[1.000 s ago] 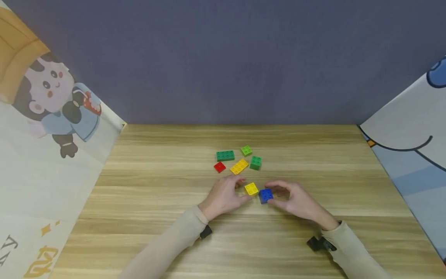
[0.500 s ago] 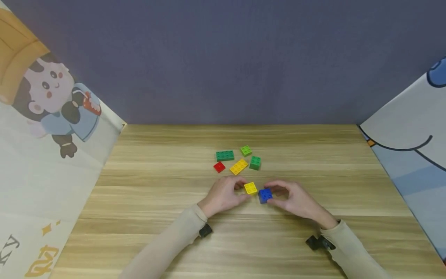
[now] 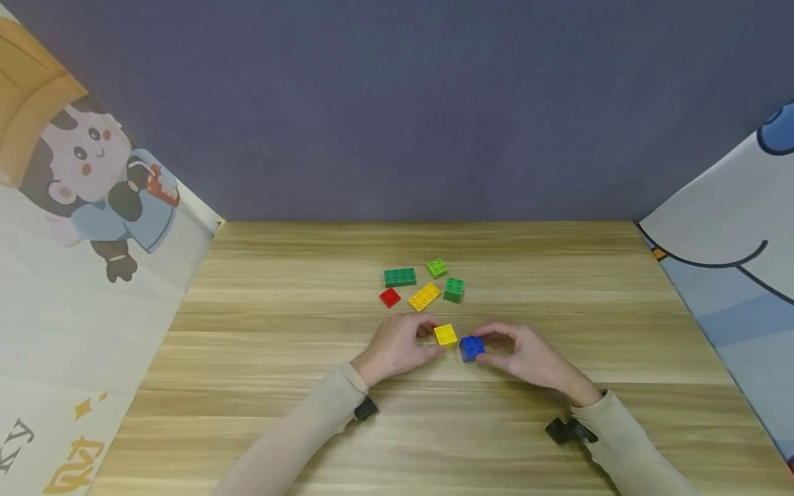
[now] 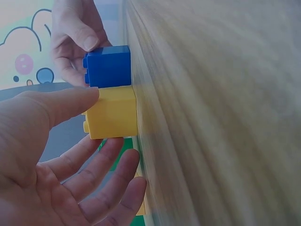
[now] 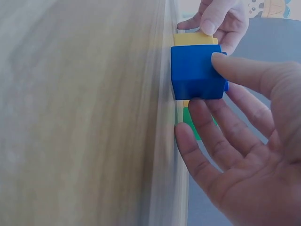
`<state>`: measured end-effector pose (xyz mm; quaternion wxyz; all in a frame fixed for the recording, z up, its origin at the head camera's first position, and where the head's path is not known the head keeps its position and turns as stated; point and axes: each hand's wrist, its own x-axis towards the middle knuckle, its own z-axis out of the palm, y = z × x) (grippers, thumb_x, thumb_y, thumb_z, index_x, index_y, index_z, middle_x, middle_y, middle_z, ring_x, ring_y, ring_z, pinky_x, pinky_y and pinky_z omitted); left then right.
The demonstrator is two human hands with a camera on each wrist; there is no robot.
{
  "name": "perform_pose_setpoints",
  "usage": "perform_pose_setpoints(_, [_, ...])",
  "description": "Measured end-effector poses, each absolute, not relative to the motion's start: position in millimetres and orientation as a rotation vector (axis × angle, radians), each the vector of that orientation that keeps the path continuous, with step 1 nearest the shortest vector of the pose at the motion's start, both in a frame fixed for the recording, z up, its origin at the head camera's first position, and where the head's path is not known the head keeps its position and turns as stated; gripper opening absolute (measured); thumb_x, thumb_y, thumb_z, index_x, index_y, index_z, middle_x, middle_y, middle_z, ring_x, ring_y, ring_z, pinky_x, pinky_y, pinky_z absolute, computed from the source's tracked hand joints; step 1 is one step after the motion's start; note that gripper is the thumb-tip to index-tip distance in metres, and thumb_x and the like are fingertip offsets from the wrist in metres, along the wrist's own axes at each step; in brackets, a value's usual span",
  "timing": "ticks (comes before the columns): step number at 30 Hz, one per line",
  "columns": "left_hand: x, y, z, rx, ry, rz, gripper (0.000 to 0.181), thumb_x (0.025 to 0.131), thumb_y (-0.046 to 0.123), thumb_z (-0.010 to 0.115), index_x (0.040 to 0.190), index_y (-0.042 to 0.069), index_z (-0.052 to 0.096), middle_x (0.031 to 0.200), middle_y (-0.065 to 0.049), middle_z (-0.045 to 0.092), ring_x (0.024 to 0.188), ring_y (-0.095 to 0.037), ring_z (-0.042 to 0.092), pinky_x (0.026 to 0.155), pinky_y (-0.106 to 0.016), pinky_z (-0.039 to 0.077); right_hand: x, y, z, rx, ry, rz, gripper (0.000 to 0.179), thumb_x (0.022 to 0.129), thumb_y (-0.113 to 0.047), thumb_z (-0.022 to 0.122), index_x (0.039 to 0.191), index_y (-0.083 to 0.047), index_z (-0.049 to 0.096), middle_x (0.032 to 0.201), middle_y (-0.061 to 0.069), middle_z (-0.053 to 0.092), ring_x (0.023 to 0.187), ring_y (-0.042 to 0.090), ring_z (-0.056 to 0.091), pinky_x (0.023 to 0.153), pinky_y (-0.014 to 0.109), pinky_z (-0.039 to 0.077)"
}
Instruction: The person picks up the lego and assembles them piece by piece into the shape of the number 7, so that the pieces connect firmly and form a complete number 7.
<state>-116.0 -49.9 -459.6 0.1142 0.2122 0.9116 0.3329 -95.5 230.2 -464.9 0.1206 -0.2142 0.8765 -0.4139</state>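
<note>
In the head view my left hand (image 3: 400,348) pinches a square yellow building brick (image 3: 445,335) between thumb and fingers. Just to its right, my right hand (image 3: 527,356) holds a square blue building brick (image 3: 472,348) in the same way. Both bricks stand on the table, studs up, with a small gap between them in the head view. Up close in the left wrist view, my thumb lies on one side of the yellow brick (image 4: 113,114) and fingertips touch the opposite side. The right wrist view has my thumb against the blue brick (image 5: 196,71), fingers on its far side.
Beyond the hands on the wooden table (image 3: 279,331) lie a dark green long brick (image 3: 400,277), a light green brick (image 3: 437,268), a green brick (image 3: 453,290), a yellow-orange long brick (image 3: 424,297) and a flat red piece (image 3: 389,297). A dark panel (image 3: 428,124) rises behind.
</note>
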Motion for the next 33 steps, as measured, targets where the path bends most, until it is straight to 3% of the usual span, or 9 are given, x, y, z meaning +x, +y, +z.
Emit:
perform_pose_setpoints(11, [-117, -50, -459, 0.621, 2.665, 0.978, 0.04, 0.094, 0.036, 0.083, 0.129, 0.018, 0.076, 0.12, 0.002, 0.078, 0.103, -0.014, 0.071, 0.089, -0.03, 0.056, -97, 233, -462, -0.662, 2.545, -1.234, 0.038, 0.094, -0.018, 0.083, 0.13, -0.013, 0.073, 0.13, 0.009, 0.076, 0.113, 0.025, 0.074, 0.097, 0.042, 0.063])
perform_pose_setpoints(33, [-117, -51, -458, 0.645, 2.656, 0.983, 0.041, 0.094, 0.034, 0.083, 0.131, 0.017, 0.075, 0.119, 0.001, 0.077, 0.101, -0.013, 0.069, 0.087, -0.027, 0.055, -100, 236, -444, -0.664, 2.586, -1.181, 0.037, 0.094, -0.022, 0.084, 0.129, -0.014, 0.074, 0.126, 0.005, 0.077, 0.108, 0.02, 0.073, 0.094, 0.043, 0.062])
